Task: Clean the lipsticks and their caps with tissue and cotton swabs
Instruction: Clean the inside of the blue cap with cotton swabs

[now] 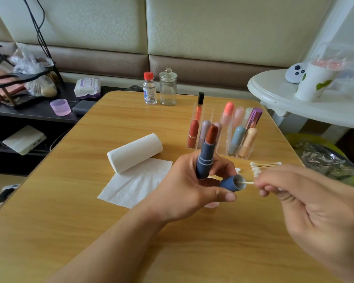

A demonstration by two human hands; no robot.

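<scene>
The left hand (194, 186) is holding two things at once: its fingers are wrapping the blue lipstick (207, 155), which is standing upright with its reddish-brown bullet wound out, and lower down it is pinching the matching blue cap (232, 183), open mouth turned toward the other hand. The right hand (307, 203) is pinching a cotton swab (247, 182) by its wooden stick, and the tip is sitting inside the cap's mouth.

Both pieces look light, hard and smooth, so I'd judge they could slip if the grip loosens; the barrel is the safe place to hold. The exposed bullet looks soft and would likely smear or snap if touched. The swab stick is thin and would probably bend under hard pressure.

Both are being worked just above the wooden counter (131, 242). Just beyond the hands a pile of spare swabs (262, 167) is lying, and to the left a tissue roll (134, 153) is resting on a torn tissue sheet (135, 184). Farther back a clear organizer (223, 137) is holding more capped lipsticks, close behind the raised bullet. A red-capped bottle (149, 88) and a glass jar (168, 87) are standing at the far edge, well apart.
</scene>
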